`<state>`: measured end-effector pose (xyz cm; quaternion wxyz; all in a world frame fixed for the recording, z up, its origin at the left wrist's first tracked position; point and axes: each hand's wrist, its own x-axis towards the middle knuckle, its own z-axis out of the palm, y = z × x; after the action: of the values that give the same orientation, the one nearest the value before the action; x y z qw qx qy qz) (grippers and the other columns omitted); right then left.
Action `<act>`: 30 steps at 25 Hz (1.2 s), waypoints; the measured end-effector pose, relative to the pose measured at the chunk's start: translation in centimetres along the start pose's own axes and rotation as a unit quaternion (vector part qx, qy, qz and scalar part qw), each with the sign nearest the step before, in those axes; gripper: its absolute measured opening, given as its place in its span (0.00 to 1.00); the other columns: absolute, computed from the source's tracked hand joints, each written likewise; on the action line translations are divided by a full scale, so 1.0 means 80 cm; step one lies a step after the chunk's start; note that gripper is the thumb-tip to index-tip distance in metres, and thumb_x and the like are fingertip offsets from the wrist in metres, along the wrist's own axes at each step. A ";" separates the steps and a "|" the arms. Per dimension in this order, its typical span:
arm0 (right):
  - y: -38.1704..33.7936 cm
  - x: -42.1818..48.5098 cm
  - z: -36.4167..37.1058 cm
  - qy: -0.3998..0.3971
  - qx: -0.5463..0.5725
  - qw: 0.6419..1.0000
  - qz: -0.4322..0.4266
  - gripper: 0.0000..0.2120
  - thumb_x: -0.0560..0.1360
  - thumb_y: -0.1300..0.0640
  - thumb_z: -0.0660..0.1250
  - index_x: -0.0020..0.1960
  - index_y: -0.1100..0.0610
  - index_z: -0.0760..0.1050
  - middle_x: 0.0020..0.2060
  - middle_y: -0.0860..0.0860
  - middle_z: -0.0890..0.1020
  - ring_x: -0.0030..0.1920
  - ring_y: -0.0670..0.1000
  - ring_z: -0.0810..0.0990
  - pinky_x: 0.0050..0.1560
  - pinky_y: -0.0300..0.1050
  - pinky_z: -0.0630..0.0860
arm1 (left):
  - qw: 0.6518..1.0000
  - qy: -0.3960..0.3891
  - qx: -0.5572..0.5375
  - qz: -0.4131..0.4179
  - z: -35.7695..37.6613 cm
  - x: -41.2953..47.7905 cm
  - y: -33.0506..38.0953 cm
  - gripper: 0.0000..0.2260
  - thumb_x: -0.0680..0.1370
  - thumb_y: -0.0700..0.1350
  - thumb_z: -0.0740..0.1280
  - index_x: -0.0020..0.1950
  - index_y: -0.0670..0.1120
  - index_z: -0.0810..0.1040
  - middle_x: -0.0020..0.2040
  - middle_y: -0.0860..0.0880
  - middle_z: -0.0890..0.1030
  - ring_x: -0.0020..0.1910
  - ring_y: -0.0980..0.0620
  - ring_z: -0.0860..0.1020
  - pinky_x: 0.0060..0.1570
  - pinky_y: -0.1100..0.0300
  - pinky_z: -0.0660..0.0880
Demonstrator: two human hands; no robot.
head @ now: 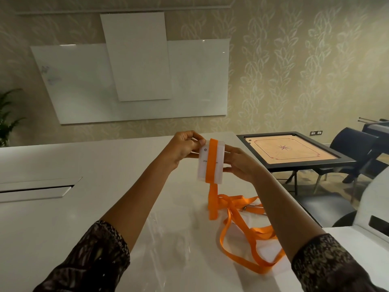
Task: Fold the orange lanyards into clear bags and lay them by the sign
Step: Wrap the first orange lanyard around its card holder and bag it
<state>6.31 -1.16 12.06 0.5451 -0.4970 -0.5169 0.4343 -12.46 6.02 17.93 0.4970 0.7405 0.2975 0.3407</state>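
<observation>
A person's left grip (185,148) and right grip (240,165) hold a badge card (202,168) wound with one orange lanyard (212,161); other lanyards (252,234) lie unbagged at 5 o'clock on the tabletop (105,165), bagging seemingly not begun.

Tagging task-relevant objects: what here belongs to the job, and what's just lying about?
Job: badge card wrapped in orange strap, held by left hand and right hand; loose orange lanyards on table; clear plastic bag.
Lying about: carrom board; whiteboards; blue chair; plant.

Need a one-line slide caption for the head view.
Left hand and right hand hold a white badge card with an orange lanyard draped over it, above the white table.
</observation>
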 end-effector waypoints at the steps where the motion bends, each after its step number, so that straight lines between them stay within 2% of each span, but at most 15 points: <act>1: 0.001 0.000 0.003 0.010 0.004 1.000 -0.011 0.16 0.81 0.61 0.58 0.68 0.54 0.70 0.60 0.59 0.78 0.60 0.59 0.78 0.60 0.60 0.76 | 1.000 -0.003 -0.010 -0.005 0.000 0.001 0.002 0.01 0.77 0.42 0.68 0.47 0.47 0.78 0.45 0.48 0.83 0.43 0.53 0.83 0.37 0.64 0.80; 5: 0.004 -0.003 0.017 0.032 0.026 0.997 -0.058 0.14 0.82 0.59 0.55 0.60 0.49 0.76 0.55 0.54 0.80 0.57 0.55 0.80 0.56 0.55 0.78 | 0.999 -0.004 -0.037 -0.028 0.004 0.002 0.006 0.01 0.77 0.41 0.68 0.47 0.46 0.79 0.43 0.49 0.83 0.39 0.55 0.83 0.34 0.64 0.79; 9: 0.008 -0.009 0.023 0.021 0.107 0.994 -0.027 0.14 0.83 0.55 0.52 0.58 0.50 0.75 0.55 0.54 0.80 0.55 0.54 0.80 0.54 0.51 0.79 | 0.998 0.009 -0.055 -0.038 0.005 0.003 0.010 0.01 0.77 0.41 0.69 0.46 0.46 0.79 0.43 0.48 0.84 0.40 0.54 0.84 0.33 0.63 0.79; 12: 0.010 -0.014 0.027 0.007 0.152 0.988 -0.019 0.14 0.82 0.54 0.52 0.59 0.50 0.75 0.53 0.52 0.81 0.52 0.53 0.82 0.50 0.46 0.80 | 0.996 0.025 -0.072 -0.036 0.002 0.005 0.015 0.01 0.77 0.41 0.69 0.46 0.46 0.79 0.43 0.47 0.83 0.43 0.50 0.83 0.39 0.59 0.82; 15: 0.017 -0.016 0.032 0.006 0.173 0.985 -0.024 0.14 0.83 0.55 0.52 0.60 0.51 0.75 0.53 0.52 0.81 0.55 0.54 0.81 0.55 0.51 0.79 | 0.995 0.040 -0.083 -0.039 -0.002 0.008 0.018 0.02 0.77 0.41 0.68 0.48 0.44 0.78 0.44 0.46 0.83 0.46 0.48 0.83 0.48 0.53 0.81; 18: 0.027 -0.017 0.039 0.036 0.121 0.990 -0.055 0.12 0.81 0.60 0.56 0.58 0.52 0.76 0.54 0.52 0.80 0.56 0.56 0.79 0.59 0.55 0.77 | 0.994 0.053 -0.083 -0.042 -0.004 0.008 0.020 0.01 0.77 0.41 0.68 0.48 0.44 0.78 0.44 0.46 0.83 0.46 0.48 0.83 0.46 0.55 0.81; 21: 0.031 -0.018 0.052 0.094 0.052 0.989 -0.106 0.10 0.78 0.62 0.62 0.54 0.52 0.78 0.48 0.50 0.82 0.51 0.54 0.82 0.51 0.48 0.81 | 0.993 0.077 -0.072 -0.046 -0.004 0.008 0.019 0.01 0.78 0.41 0.67 0.48 0.45 0.78 0.44 0.47 0.83 0.45 0.51 0.82 0.39 0.60 0.80; 24: 0.036 -0.017 0.064 0.147 0.038 0.983 -0.104 0.08 0.78 0.61 0.63 0.53 0.53 0.78 0.47 0.48 0.82 0.49 0.53 0.82 0.50 0.47 0.81 | 0.987 0.120 -0.089 -0.052 -0.003 0.012 0.015 0.02 0.78 0.40 0.66 0.46 0.46 0.77 0.44 0.47 0.82 0.44 0.52 0.81 0.39 0.61 0.79; 30: 0.044 -0.018 0.087 0.173 0.011 0.981 -0.090 0.12 0.79 0.63 0.62 0.45 0.49 0.79 0.38 0.46 0.85 0.43 0.49 0.84 0.47 0.42 0.79 | 0.966 0.202 -0.141 -0.073 0.005 0.021 -0.003 0.04 0.78 0.38 0.65 0.44 0.45 0.76 0.46 0.44 0.81 0.45 0.48 0.81 0.40 0.57 0.79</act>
<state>-0.59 -1.46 8.22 0.6687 -0.5099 -0.4526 0.2966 -11.19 7.20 17.96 0.5499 0.5548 0.3940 0.4843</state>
